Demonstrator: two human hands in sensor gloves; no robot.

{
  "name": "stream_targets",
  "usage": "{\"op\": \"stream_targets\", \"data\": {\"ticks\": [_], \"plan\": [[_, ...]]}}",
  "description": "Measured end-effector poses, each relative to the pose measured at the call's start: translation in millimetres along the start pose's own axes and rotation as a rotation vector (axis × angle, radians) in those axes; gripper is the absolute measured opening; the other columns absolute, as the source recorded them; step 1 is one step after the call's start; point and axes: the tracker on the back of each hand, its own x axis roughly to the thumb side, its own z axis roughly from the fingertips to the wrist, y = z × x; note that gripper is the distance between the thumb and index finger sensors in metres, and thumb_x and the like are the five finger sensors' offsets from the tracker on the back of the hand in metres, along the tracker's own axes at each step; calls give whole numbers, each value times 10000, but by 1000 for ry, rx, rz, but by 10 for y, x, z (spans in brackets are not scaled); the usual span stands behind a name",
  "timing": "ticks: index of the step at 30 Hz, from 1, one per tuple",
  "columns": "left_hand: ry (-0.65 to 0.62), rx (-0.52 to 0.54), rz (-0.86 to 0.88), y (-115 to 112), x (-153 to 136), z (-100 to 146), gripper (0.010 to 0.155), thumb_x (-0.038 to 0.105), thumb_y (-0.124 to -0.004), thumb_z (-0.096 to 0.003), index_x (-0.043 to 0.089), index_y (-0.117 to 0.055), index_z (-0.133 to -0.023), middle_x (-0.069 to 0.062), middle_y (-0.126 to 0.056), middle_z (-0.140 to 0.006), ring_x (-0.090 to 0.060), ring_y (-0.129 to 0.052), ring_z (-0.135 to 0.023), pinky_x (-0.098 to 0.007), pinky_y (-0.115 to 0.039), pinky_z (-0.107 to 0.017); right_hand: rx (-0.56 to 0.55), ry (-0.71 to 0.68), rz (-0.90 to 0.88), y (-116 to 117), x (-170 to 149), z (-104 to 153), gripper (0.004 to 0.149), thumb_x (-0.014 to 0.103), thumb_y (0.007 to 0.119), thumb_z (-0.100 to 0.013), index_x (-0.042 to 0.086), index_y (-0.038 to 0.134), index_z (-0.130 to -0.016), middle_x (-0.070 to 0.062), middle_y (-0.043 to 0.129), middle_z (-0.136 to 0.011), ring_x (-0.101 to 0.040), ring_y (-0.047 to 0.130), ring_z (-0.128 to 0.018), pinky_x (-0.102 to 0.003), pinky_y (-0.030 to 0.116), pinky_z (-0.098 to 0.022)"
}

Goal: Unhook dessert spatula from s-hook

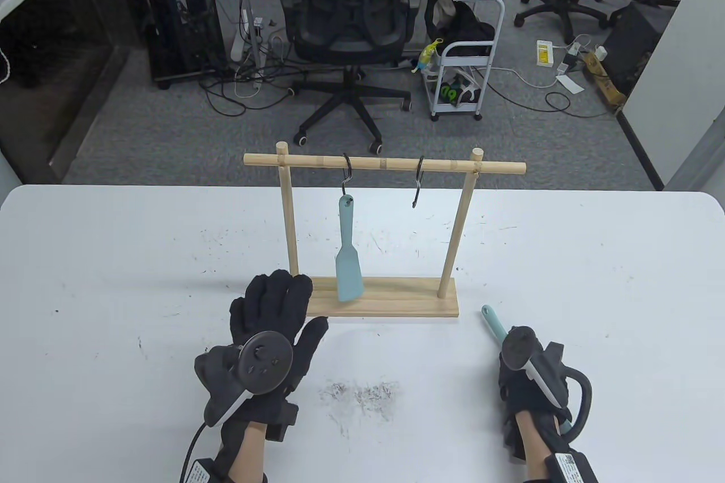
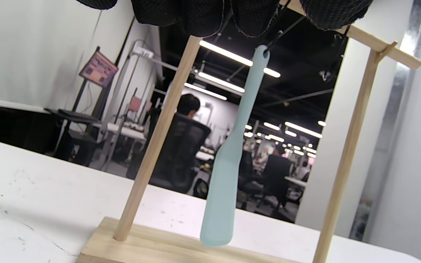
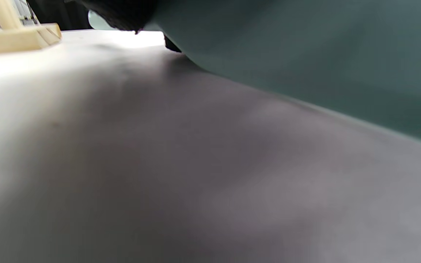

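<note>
A teal dessert spatula point(image 1: 346, 256) hangs by its handle hole from the left black S-hook point(image 1: 346, 174) on the wooden rack's rail point(image 1: 385, 163); it also shows in the left wrist view point(image 2: 228, 164). The right S-hook point(image 1: 418, 184) is bare. My left hand point(image 1: 272, 313) is open with fingers spread, its fingertips point(image 2: 196, 14) over the left end of the rack base point(image 1: 391, 304). My right hand point(image 1: 527, 375) lies low on the table and holds a second teal spatula point(image 1: 490, 320), whose handle tip sticks out ahead. Its blade point(image 3: 305, 54) fills the right wrist view.
The rack stands mid-table on two upright posts point(image 1: 288, 217). The white table point(image 1: 113, 279) has scuff marks near the front point(image 1: 362, 392). An office chair point(image 1: 351, 24) and a small cart point(image 1: 464, 75) stand beyond the far edge.
</note>
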Motion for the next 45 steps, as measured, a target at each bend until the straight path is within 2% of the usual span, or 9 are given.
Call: {"op": "stream_targets", "data": {"ticks": [10,19,31,38,45], "plan": [[2,-4,3,6,0,-1,731,650,-628,-540,347,-513,-1196,-82,-526,-1282,-425,-477,-1176,-685,-462,-802,-31,32,100,27,56,6,565,429,757,-474,274,675,-1010,-31,856,-834,-265,863,-693,-471,729,-569],[3,-4,4,10,-6,-2,729,649,-629,-540,347,-516,-1195,-83,-525,-1281,-427,-477,-1175,-686,-463,-801,1,82,155,41,29,-13,570,447,751,-490,278,653,-1026,-36,791,-889,-291,796,-765,-490,676,-618],[2,-5,4,15,-6,0,729,649,-629,-541,349,-517,-1195,-82,-524,-1282,-425,-478,-1176,-685,-464,-802,-1,75,121,23,14,-12,571,456,748,-484,281,665,-1021,-42,791,-909,-305,796,-788,-503,670,-630],[2,5,12,39,-15,13,732,648,-629,-541,342,-515,-1196,-85,-534,-1279,-427,-482,-1174,-686,-466,-800,-16,19,15,-161,37,86,575,467,731,-486,280,659,-1026,-61,734,-1004,-360,747,-886,-545,624,-668],[7,-2,10,37,-21,5,736,649,-628,-541,341,-505,-1199,-84,-530,-1280,-429,-478,-1175,-686,-464,-801,-92,-125,-172,-554,205,322,596,484,722,-489,274,638,-1040,-75,673,-1057,-394,683,-944,-582,560,-698]]}}
